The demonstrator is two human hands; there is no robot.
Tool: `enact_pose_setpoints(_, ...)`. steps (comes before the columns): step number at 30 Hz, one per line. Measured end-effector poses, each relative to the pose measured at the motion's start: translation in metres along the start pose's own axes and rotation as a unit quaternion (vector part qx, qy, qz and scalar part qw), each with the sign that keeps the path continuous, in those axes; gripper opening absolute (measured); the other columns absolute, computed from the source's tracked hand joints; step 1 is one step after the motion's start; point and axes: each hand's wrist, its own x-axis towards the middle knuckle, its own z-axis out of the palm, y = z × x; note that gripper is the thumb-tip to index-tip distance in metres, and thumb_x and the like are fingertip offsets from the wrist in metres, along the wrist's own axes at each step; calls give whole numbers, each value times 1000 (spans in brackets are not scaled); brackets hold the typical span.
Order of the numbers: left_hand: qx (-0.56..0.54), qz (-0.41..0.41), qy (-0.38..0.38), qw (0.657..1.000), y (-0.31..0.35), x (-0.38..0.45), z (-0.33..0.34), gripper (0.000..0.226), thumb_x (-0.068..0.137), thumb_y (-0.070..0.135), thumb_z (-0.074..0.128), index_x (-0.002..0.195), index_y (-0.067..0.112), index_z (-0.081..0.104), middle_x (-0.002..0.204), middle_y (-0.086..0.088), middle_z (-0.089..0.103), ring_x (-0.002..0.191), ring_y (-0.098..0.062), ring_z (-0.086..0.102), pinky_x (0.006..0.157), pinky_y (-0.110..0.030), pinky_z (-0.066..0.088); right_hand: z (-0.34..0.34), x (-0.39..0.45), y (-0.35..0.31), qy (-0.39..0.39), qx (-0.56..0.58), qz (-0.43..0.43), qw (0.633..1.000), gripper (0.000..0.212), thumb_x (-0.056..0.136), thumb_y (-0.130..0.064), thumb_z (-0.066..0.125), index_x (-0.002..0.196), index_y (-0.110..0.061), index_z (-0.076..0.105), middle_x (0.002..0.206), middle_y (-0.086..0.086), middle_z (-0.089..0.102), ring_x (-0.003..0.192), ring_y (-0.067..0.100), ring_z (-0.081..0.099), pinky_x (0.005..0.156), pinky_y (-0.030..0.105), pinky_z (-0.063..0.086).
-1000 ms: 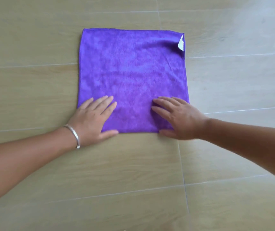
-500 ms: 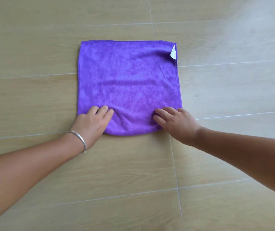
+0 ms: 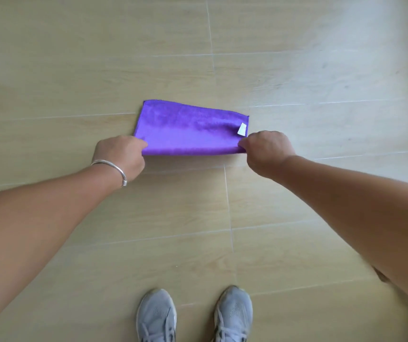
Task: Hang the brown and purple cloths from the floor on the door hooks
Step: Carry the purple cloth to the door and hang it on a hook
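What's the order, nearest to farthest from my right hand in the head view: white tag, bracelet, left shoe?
From the right hand:
1. White tag, just beside it on the purple cloth.
2. Bracelet, across on the left wrist.
3. Left shoe, down by the bottom edge.

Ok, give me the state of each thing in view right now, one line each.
purple cloth: pinched at both near corners, hanging taut between the hands, off the floor
white tag: on the cloth beside the right hand
left hand: fingers curled, gripping the cloth's left corner
right hand: fingers curled, gripping the right corner
bracelet: on the left wrist
grey shoes: planted on the floor
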Motion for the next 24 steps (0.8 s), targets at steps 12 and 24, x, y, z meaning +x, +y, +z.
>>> enact_pose_setpoints(12, -8, 15, 16, 1000, -23, -69, -246, 20, 74, 3, 44, 78, 18, 56, 78, -4, 60, 75, -30, 55, 58, -29, 33, -231, -80, 24, 28, 57, 85, 994, 42, 78, -1, 41, 103, -26, 64, 92, 3, 61, 79, 27, 54, 64, 29, 35)
enact_pose_setpoints(24, -3, 35, 82, 996, -32, -143, -533, 26, 74, 1, 42, 82, 19, 59, 76, -2, 62, 73, -29, 58, 60, -29, 37, -504, -181, 85, 171, 15, 73, 982, 27, 75, 1, 40, 78, -24, 51, 85, 1, 60, 90, 26, 53, 67, 29, 27)
